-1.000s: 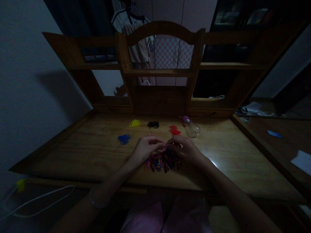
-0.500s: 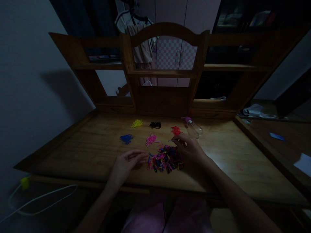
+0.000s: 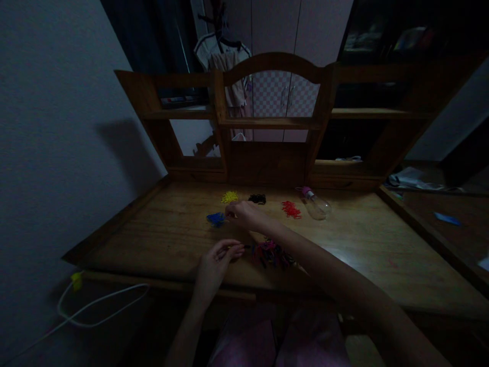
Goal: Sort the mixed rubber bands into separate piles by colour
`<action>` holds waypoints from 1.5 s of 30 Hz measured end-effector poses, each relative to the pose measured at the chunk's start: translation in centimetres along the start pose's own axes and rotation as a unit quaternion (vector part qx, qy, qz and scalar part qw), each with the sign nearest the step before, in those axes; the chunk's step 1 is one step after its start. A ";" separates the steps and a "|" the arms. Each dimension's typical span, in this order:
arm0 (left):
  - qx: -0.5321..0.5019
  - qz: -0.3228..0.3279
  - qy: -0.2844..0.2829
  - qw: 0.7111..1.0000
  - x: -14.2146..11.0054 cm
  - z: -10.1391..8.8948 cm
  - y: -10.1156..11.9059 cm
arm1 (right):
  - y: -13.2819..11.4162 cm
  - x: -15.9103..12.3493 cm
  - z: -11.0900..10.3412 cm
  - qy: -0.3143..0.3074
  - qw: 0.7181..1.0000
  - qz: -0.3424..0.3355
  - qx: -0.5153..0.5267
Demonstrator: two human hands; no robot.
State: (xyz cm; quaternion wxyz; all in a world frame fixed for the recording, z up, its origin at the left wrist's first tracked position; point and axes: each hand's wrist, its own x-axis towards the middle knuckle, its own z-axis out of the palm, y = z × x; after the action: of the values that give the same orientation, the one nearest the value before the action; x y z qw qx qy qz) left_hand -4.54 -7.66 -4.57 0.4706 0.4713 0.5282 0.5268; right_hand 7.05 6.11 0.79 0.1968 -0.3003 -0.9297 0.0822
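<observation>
My right hand (image 3: 246, 215) reaches across to the left, its fingers pinched together at the right edge of a pile of small blue clips (image 3: 216, 219). Whatever those fingers hold is hidden. Nearer to me, my left hand (image 3: 217, 257) pinches a small black clip (image 3: 247, 246) at its fingertips. Just right of it lies a heap of mixed-colour clips (image 3: 273, 254), partly covered by my right forearm. Behind sit separate piles of yellow clips (image 3: 229, 197), black clips (image 3: 257, 199) and red clips (image 3: 291, 209). My right arm hides the pink pile.
A clear bottle with a pink cap (image 3: 318, 206) lies behind the red pile. The wooden desk (image 3: 153, 239) backs onto a shelf unit (image 3: 267, 163). A white cable (image 3: 103, 300) hangs at the front left.
My right hand has moved left, from above the mixed heap to the blue pile. A black clip now shows at my left fingertips. The camera view has shifted slightly left.
</observation>
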 end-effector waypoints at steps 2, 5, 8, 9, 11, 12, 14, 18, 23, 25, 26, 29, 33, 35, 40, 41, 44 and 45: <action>0.002 0.013 -0.006 1.000 0.0 -0.1 0.0 | -0.2 1.5 1.0 -0.017 1.000 0.012 -0.003; 0.009 0.024 -0.017 1.000 0.0 -0.3 -0.2 | 0.6 1.8 0.7 -0.012 1.000 0.022 -0.001; 0.019 0.030 -0.026 0.999 0.1 -0.4 -0.3 | 2.4 -0.5 -1.8 0.007 0.999 0.042 0.010; 0.021 0.030 -0.027 0.999 0.1 -0.4 -0.3 | 3.0 -1.8 -2.9 0.024 0.998 0.052 0.011; 0.022 0.028 -0.025 0.999 0.2 -0.4 -0.3 | 4.2 -5.0 -5.2 0.030 0.997 0.068 0.004; 0.022 0.026 -0.022 0.999 0.2 -0.4 -0.3 | 4.7 -6.9 -6.1 0.030 0.995 0.090 -0.003; 0.023 0.021 -0.016 0.999 0.2 -0.4 -0.2 | 5.2 -10.5 -7.5 0.002 0.994 0.108 0.007; 0.028 0.015 -0.017 0.999 0.2 -0.5 -0.1 | 4.8 -15.8 -8.1 -0.039 0.990 0.111 0.075; 0.039 0.016 -0.020 0.999 0.1 -0.6 -0.5 | 2.7 -17.5 -7.1 -0.008 0.991 0.097 0.090; 0.042 0.018 -0.024 0.999 0.1 -0.7 -0.5 | 2.0 -17.3 -6.8 -0.003 0.993 0.093 0.073; 0.042 0.019 -0.027 0.999 0.1 -0.7 -0.5 | 1.7 -17.2 -6.7 -0.005 0.993 0.095 0.064; 0.041 0.020 -0.022 0.999 0.1 -0.6 -0.5 | 1.5 -16.8 -6.6 -0.022 0.993 0.109 0.044; 0.030 0.024 -0.019 0.999 0.0 -0.6 -0.5 | 1.9 -16.6 -6.5 -0.038 0.992 0.110 0.043; 0.027 0.028 -0.021 0.999 0.0 -0.6 -0.6 | 2.2 -16.5 -6.3 -0.031 0.991 0.117 0.061; 0.033 0.027 -0.018 0.999 0.2 -0.6 -0.8 | 3.0 -16.9 -5.8 0.009 0.981 0.153 0.118; 0.033 0.027 -0.019 0.999 0.2 -0.6 -0.8 | 3.1 -17.0 -5.8 0.018 0.979 0.161 0.125; 0.032 0.029 -0.024 0.999 0.3 -0.6 -0.9 | 3.3 -17.2 -6.2 0.040 0.972 0.183 0.142; 0.032 0.030 -0.027 0.999 0.2 -0.6 -0.9 | 3.3 -17.3 -6.3 0.043 0.970 0.186 0.152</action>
State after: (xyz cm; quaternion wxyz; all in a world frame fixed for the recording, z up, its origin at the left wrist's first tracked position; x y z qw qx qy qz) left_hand -5.20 -7.49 -5.45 0.4531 0.5156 0.5180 0.5105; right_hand 24.23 -1.22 0.20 0.2613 -0.4381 -0.8245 0.2450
